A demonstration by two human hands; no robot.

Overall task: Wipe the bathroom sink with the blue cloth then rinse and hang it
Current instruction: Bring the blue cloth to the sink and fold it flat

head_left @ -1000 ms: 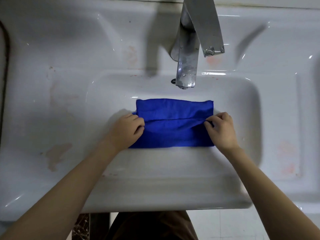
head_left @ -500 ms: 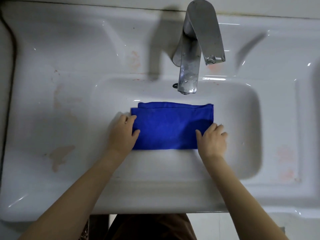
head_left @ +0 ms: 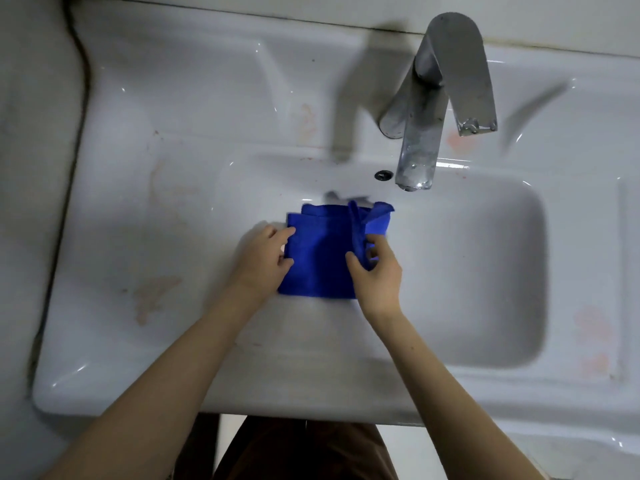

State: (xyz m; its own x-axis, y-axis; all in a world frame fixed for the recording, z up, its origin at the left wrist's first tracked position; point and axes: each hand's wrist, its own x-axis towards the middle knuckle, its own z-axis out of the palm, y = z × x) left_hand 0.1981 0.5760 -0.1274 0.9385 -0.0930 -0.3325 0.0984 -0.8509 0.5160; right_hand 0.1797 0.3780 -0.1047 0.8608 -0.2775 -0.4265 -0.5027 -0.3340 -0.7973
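The blue cloth [head_left: 322,254] lies folded in the left part of the white sink basin [head_left: 485,271], below and left of the metal tap [head_left: 436,109]. My left hand [head_left: 265,259] pinches the cloth's left edge. My right hand [head_left: 377,268] grips the cloth's right side, which stands lifted and partly turned over toward the left. The near right corner of the cloth is hidden under my right hand.
The sink's flat rim [head_left: 156,220] on the left carries brownish stains. An overflow hole [head_left: 383,174] sits in the back wall beside the tap's spout. A dark seam [head_left: 74,140] runs along the sink's left edge by the wall. No water runs from the tap.
The view has shifted so the sink sits further right. My right hand has picked up the cloth's right side and brought it leftward, making the cloth narrower. My left hand stays at the left edge.
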